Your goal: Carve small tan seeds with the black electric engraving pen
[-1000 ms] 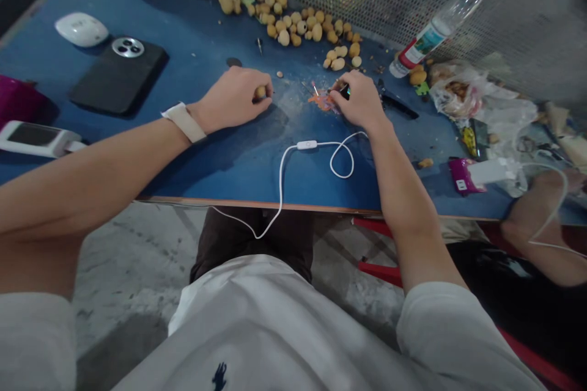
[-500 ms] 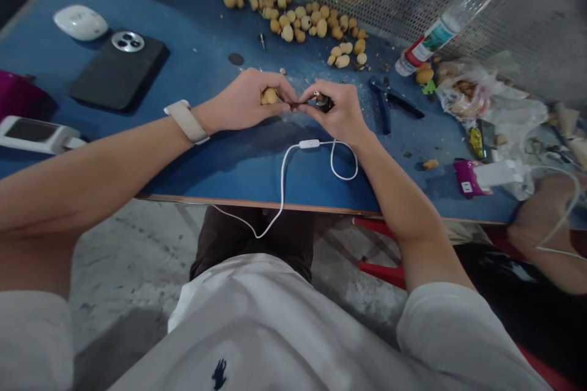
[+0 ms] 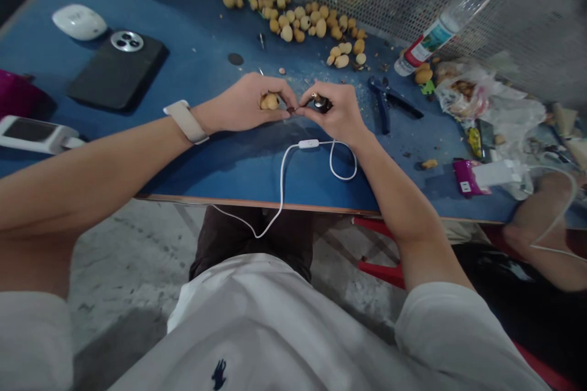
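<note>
My left hand (image 3: 247, 104) is closed round a small tan nut (image 3: 268, 101) above the blue table (image 3: 197, 134). My right hand (image 3: 337, 111) is closed on a small dark tool (image 3: 321, 102), its tip meeting the left fingertips at a tiny dark piece (image 3: 290, 110). Both hands sit together at the table's middle. A white cable (image 3: 293, 153) with an inline switch loops just in front of them. A pile of similar tan nuts (image 3: 302, 18) lies behind, along the mesh wall.
Blue-handled pliers (image 3: 385, 101) lie right of my hands. A black phone (image 3: 117, 70), a white case (image 3: 77, 21) and a white device (image 3: 34, 134) are at left. A plastic bottle (image 3: 440, 24) and plastic bags (image 3: 481, 104) are at right, with another person's arm (image 3: 545, 244).
My right hand left the orange scraps near the pliers and came left to meet my left hand, which lifted the nut. In the last half second the hands barely moved.
</note>
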A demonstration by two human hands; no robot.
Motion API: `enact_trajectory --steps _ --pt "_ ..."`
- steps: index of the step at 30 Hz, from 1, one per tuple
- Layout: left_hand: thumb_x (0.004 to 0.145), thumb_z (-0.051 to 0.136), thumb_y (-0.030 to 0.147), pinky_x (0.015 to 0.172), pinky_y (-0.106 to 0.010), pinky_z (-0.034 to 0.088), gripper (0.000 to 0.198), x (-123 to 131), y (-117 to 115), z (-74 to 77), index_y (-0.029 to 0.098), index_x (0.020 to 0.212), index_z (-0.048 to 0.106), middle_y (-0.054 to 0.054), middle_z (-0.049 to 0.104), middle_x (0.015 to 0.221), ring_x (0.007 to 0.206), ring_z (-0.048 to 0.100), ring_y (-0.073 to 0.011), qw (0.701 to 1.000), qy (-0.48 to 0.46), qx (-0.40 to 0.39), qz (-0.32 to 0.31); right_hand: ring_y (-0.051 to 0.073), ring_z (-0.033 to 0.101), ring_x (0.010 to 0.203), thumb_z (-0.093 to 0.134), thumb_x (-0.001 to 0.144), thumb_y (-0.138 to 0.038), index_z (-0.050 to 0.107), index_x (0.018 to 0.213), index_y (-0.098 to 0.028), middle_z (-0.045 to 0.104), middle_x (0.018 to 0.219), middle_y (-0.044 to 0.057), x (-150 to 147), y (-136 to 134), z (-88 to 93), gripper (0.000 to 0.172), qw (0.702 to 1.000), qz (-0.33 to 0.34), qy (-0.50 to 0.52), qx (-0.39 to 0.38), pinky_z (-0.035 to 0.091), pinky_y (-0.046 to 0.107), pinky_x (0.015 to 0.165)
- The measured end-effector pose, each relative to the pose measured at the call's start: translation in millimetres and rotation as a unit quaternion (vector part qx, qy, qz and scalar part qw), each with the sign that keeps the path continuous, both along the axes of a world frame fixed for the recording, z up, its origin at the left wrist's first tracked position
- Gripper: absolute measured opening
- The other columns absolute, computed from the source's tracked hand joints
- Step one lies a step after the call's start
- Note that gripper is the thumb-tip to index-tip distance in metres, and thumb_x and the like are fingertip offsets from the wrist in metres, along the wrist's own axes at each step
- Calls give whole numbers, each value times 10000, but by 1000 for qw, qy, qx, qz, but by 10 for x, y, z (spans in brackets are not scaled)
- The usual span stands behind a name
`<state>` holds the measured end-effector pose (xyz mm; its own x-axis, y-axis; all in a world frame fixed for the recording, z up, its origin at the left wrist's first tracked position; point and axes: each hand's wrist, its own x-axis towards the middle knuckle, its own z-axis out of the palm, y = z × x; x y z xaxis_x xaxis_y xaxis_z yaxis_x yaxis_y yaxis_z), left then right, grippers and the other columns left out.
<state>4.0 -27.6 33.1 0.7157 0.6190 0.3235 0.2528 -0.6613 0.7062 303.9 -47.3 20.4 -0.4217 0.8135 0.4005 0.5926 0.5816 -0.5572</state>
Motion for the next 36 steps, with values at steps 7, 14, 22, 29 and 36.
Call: enact_trajectory --steps 7,14,22,29,36 --pt "1169 820 755 1265 -587 729 479 -32 -2 -2 336 1345 972 -66 983 1332 1313 913 -384 1000 14 -6 8 362 864 1045 953 1120 -725 918 1108 -378 937 1069 75 16 6 0 348 1000 3 -16 3 759 564 1058" --pt "1158 774 621 1320 -603 699 379 -18 -30 36 314 1296 948 -52 984 1407 1338 903 -369 1000 0 21 2 406 871 1152 981 1101 -698 911 1151 -401 934 1126 89 28 10 38 309 1000 -9 -21 2 771 615 1077" --pt "1192 730 810 1332 -623 678 536 -31 -29 78 324 1321 914 -40 970 1440 1264 827 -331 998 20 24 46 395 858 1128 890 1160 -682 881 1192 -395 903 1126 96 88 67 -24 289 999 -1 -34 27 751 611 1094" --pt "1229 690 812 1426 -730 566 572 -46 -62 100 375 1520 918 -31 981 1362 1477 773 -409 999 13 -4 36 336 767 892 915 1105 -710 860 1146 -374 793 881 49 217 178 -68 343 997 -18 -70 18 738 567 986" --pt "1196 754 693 1337 -650 674 421 -8 -117 136 329 1278 948 -49 977 1403 1320 871 -370 998 -28 13 47 359 808 987 964 1082 -612 848 1075 -357 873 1007 79 260 245 -52 281 997 17 -71 -1 732 592 1046"
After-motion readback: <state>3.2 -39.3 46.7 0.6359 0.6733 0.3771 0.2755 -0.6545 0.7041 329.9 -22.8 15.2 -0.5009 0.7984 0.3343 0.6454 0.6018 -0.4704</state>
